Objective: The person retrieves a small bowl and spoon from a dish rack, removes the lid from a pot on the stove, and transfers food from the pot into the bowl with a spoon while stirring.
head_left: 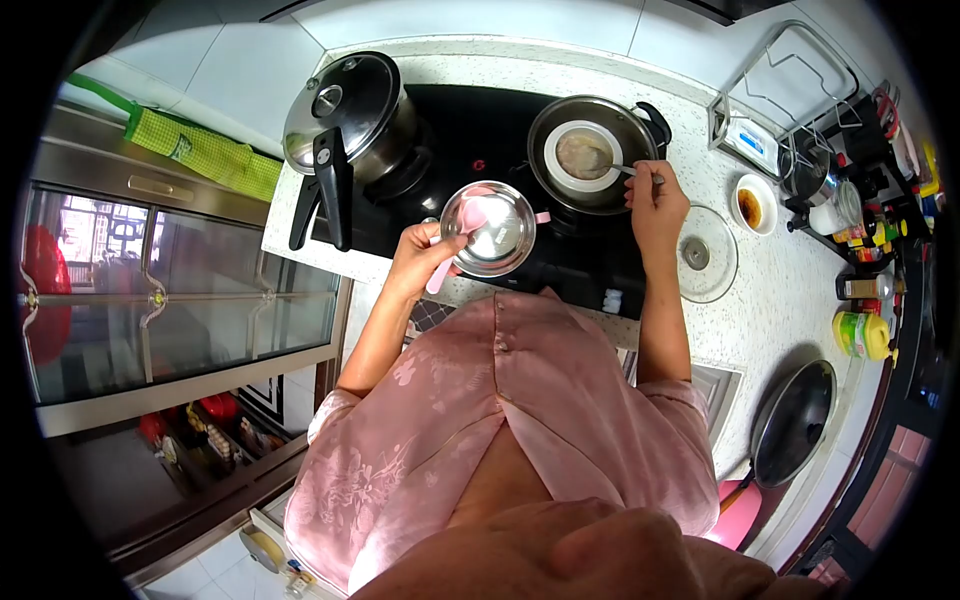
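My left hand (420,260) grips a small stainless steel bowl (508,240) by its near left side, above the front of the stove. The same hand holds a pink spoon (438,276), its head lying inside the bowl. My right hand (657,200) is closed round the handle of a metal spoon (624,169). That spoon's head dips into pale, thick food (580,153) in a white bowl (607,180). This bowl stands inside a dark metal pot (541,125) on the right burner.
A pressure cooker (375,140) occupies the left burner of the black cooktop (460,120). Right of my forearm lies a glass lid (715,270), near a white cup with brown sauce (752,205). A wire rack (790,60), bottles and a frying pan (795,425) line the right side.
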A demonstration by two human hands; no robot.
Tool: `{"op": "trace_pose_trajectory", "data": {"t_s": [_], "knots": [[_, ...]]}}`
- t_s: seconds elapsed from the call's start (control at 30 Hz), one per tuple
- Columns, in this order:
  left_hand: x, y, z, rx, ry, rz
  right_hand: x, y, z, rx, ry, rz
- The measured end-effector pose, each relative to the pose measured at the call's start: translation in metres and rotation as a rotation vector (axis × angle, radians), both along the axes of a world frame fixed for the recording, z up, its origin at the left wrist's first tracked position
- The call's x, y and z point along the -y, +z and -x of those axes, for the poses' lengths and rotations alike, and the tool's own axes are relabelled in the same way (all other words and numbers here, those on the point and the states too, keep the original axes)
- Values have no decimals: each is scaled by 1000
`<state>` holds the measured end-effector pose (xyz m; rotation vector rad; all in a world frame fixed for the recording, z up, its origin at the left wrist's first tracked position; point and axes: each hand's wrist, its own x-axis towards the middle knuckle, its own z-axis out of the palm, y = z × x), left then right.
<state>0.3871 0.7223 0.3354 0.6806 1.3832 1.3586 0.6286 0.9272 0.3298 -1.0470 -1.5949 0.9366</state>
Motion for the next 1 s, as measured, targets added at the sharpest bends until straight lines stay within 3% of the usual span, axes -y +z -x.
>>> {"op": "trace_pose_trajectory", "data": {"t_s": [0.33,0.57,0.67,0.73,0.83,1.0], "knots": [[1,-2,4,4,6,-6,-4,-13,-7,-489,20,282],[-2,1,2,-7,34,11,-7,-13,-12,-538,20,308],[-3,1,1,-7,58,24,-5,-9,-9,-397,47,234],[-3,0,2,-7,56,27,2,0,-2,-123,-3,108],[-1,-1,5,-4,24,20,6,5,5,78,-10,-63],[0,2,4,26,30,3,1,0,7,181,15,-157]]}}
